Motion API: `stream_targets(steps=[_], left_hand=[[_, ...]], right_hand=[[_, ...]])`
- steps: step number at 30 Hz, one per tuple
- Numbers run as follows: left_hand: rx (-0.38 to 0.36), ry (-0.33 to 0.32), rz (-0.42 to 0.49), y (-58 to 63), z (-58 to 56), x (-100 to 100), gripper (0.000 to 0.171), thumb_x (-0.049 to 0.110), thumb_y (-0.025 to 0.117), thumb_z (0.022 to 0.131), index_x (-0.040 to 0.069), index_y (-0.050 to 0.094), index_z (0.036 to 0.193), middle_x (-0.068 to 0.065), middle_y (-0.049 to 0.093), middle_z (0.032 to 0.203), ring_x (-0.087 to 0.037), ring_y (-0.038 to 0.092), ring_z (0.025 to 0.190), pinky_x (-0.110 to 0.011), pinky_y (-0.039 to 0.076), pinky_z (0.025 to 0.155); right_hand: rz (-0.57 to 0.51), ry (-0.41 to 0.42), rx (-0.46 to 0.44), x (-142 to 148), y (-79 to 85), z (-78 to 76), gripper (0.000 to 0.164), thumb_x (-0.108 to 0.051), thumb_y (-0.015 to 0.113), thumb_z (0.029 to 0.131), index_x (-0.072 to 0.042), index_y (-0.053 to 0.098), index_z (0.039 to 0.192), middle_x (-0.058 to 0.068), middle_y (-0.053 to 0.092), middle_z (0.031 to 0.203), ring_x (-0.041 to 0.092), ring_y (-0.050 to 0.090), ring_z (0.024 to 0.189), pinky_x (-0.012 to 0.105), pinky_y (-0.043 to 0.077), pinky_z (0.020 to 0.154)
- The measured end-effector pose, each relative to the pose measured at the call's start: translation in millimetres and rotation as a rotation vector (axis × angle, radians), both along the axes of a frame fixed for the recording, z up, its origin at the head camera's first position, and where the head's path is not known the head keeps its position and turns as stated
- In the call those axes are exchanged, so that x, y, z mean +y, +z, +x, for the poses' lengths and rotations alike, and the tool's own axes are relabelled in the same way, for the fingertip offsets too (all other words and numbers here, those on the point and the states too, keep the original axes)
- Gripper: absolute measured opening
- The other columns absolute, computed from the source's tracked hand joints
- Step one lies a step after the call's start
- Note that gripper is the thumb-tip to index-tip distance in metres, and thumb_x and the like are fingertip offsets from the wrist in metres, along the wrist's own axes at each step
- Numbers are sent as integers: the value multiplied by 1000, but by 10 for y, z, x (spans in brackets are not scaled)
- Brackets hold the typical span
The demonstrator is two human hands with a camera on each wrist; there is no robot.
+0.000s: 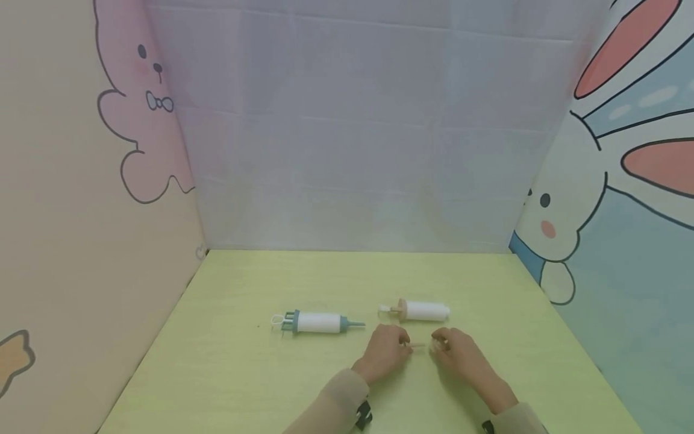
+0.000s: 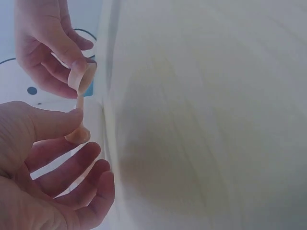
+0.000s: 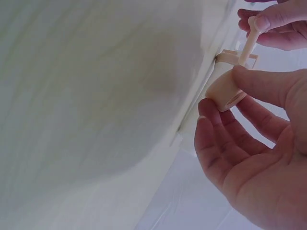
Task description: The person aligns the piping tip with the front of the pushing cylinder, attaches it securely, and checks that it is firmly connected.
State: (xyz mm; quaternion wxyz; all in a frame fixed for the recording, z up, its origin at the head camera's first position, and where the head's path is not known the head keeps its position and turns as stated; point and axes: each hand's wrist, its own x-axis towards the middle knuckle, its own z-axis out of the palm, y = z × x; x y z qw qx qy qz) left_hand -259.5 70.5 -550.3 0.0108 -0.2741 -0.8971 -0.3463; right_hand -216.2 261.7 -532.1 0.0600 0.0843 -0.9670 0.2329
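A beige nozzle piece (image 1: 417, 345), with a wide round cap and a thin stem, is between my two hands over the table. My left hand (image 1: 384, 351) pinches the stem's tip between thumb and index finger, its other fingers loosely bent. At the wide cap (image 3: 224, 91), my right hand (image 1: 462, 355) grips with thumb and fingers. Just beyond my hands lies a white tube with a beige collar and handle (image 1: 426, 311). To the left is a white syringe-like tube with blue-green ends (image 1: 318, 322), its thin spout pointing right.
The pale yellow table (image 1: 228, 380) is bounded by a white back sheet (image 1: 358, 150). A left wall with a pink bear drawing (image 1: 146, 120) and a right wall with a rabbit drawing (image 1: 569, 211) stand at the sides.
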Motion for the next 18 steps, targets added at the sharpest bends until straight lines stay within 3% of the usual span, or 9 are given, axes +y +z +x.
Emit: stream_targets(steps=[11,18], left_hand=[[60,2,97,35,-17,-83,11,7,74,80,3,75,90,0,70,80,-4,59,67,-17,46,59],[55,13,193,39,-21,-150,13,1,74,77,1,74,90,-2,68,78,-3,57,66,-17,46,59]], right_hand=[[-221,57,20,-89,35,-31,23,1,70,83,0,64,105,13,66,100,22,66,82,25,52,66],[-300,21,-24,-170,96,-20,25,-1,71,84,0,64,107,14,67,102,25,67,83,30,54,68]])
